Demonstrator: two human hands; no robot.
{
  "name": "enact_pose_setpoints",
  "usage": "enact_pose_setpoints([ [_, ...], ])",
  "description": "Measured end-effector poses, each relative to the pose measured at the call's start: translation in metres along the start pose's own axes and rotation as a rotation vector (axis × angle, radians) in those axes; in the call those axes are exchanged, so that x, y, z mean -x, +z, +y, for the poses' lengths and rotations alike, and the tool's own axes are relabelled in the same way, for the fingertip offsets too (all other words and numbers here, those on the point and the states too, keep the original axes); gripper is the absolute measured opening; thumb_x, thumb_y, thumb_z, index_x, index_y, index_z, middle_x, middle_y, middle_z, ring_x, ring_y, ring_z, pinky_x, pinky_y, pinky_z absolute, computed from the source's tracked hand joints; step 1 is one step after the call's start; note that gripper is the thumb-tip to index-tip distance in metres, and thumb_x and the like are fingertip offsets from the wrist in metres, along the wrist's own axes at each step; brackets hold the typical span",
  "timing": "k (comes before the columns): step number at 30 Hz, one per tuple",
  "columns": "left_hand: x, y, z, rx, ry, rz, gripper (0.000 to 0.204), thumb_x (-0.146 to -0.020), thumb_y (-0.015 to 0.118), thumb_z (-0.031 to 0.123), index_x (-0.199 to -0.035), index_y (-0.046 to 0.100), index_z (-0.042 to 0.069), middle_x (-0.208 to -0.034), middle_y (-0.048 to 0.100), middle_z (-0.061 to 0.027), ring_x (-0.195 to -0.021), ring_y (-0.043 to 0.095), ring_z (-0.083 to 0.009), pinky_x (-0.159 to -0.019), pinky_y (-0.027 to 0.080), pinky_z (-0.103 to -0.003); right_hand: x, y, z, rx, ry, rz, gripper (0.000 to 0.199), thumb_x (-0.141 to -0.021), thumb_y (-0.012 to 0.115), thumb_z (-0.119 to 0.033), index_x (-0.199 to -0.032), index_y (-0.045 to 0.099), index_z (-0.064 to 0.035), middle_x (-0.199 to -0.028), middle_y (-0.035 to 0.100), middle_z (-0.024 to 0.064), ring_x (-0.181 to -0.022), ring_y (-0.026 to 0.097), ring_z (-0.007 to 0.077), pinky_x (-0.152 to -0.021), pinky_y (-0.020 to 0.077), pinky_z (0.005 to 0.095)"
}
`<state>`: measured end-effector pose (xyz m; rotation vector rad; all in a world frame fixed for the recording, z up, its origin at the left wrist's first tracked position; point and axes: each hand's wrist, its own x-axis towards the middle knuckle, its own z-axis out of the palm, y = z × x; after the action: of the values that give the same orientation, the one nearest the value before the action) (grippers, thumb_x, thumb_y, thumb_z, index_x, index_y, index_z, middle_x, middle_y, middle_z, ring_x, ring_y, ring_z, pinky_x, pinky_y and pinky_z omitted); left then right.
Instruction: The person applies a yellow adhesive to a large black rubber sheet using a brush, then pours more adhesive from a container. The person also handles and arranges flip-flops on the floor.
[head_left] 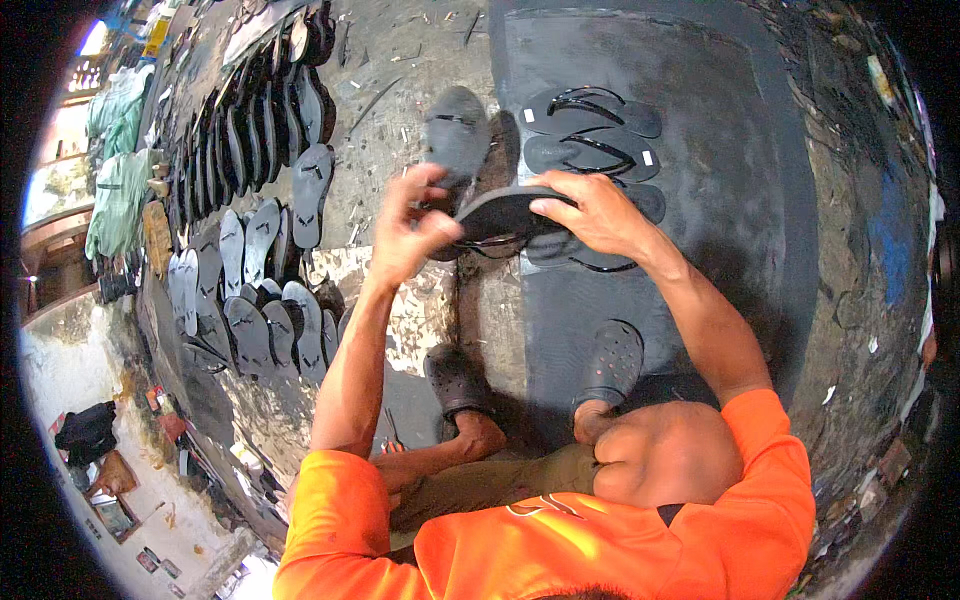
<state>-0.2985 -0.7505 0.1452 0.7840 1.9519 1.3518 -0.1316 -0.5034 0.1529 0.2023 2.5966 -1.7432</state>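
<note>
My right hand [598,212] grips one end of a dark flip-flop [505,212], thumb on its near side and fingers along the far edge. The flip-flop is tilted, with a black strap loop below it. At its other end is my left hand [412,222], thumb and fingers apart and blurred; whether the thumb touches the flip-flop is unclear. Just beyond the left hand is a blurred grey sole [456,130]. Right of it, finished-looking flip-flops with glossy black straps [580,152] lie on a dark mat, partly hidden by my right hand.
Rows of strapless soles [255,135] stand packed at the left, with more grey soles [262,325] nearer me. The dark mat [720,170] covers the floor at right. My feet wear dark clogs [612,360]. Small scraps litter the floor, and green cloth [122,205] hangs far left.
</note>
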Motion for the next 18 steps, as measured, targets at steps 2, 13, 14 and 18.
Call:
enact_pose_setpoints([
  [2,-0.006,0.003,-0.015,-0.297,0.011,0.418,0.076,-0.08,0.074,0.034,-0.14,0.038,0.004,-0.123,0.053,-0.0207,-0.103,0.057,-0.0268,-0.085,0.049,-0.036,0.018,0.012,0.006,0.053,-0.057,0.089,0.028,-0.09,0.061,-0.019,-0.115,0.063,-0.0073,-0.109,0.066,0.0153,-0.102,0.063,0.0346,-0.087,0.0502,0.0394],
  [13,0.01,-0.016,-0.081,0.333,-0.572,0.403,0.051,-0.089,0.067,0.029,-0.132,0.051,0.006,-0.117,0.061,-0.0058,-0.1,0.058,-0.0178,-0.082,0.045,-0.034,0.11,0.043,0.0,0.407,-0.556,0.19,0.035,-0.079,0.065,-0.005,-0.113,0.065,-0.0094,-0.117,0.064,0.0065,-0.114,0.059,0.0229,-0.102,0.0459,0.0411],
  [14,0.021,-0.039,-0.103,0.37,-0.581,0.464,0.047,-0.09,0.066,0.026,-0.131,0.052,0.009,-0.108,0.065,-0.0032,-0.093,0.06,-0.0136,-0.076,0.046,-0.032,0.111,0.043,-0.004,0.392,-0.575,0.198,0.035,-0.079,0.065,-0.004,-0.113,0.065,-0.0092,-0.118,0.064,0.0067,-0.114,0.059,0.0232,-0.102,0.0456,0.0412],
  [18,0.029,-0.065,-0.117,-0.158,-0.528,0.289,0.067,-0.09,0.065,0.034,-0.142,0.038,0.001,-0.127,0.055,-0.0171,-0.117,0.054,-0.0254,-0.1,0.04,-0.041,0.111,0.029,-0.011,0.384,-0.597,0.251,0.034,-0.078,0.067,-0.004,-0.111,0.065,-0.0087,-0.119,0.064,0.0077,-0.116,0.058,0.0252,-0.103,0.0452,0.0422],
])
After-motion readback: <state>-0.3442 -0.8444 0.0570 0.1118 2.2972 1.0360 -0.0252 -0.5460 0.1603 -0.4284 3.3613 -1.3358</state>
